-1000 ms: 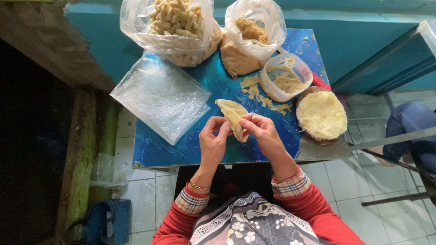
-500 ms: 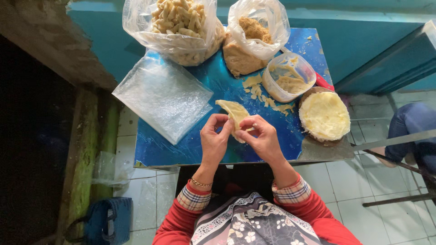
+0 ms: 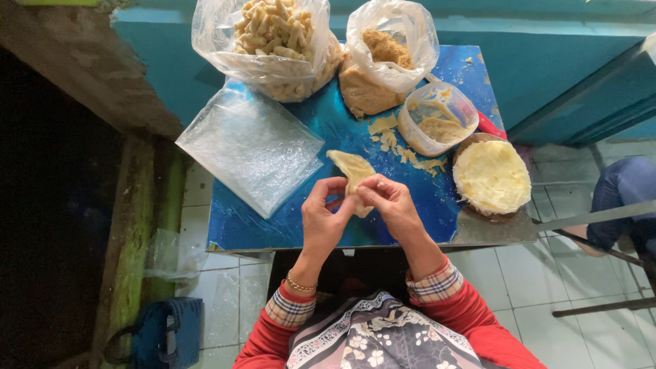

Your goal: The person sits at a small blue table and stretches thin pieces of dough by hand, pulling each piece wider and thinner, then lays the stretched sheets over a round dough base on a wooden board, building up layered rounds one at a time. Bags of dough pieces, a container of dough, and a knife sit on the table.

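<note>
Dough sheet [image 3: 351, 172] sitting over blue table [image 3: 287, 225], your left hand [image 3: 324, 222] and right hand [image 3: 391, 205] both pinching near end. Pulling too hard, thin dough is maybe tearing. Loosening fingers, it's flopping onto crumbs [image 3: 400, 147], picking up bits.

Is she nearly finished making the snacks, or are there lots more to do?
Some way in, not nearly finished. Done: a bag piled with finished sticks. In hand: the left hand and right hand pinch a pale dough piece over the blue table. Left: a full mound of dough, filling in the tub, and a bag of brown crumbs.
</note>
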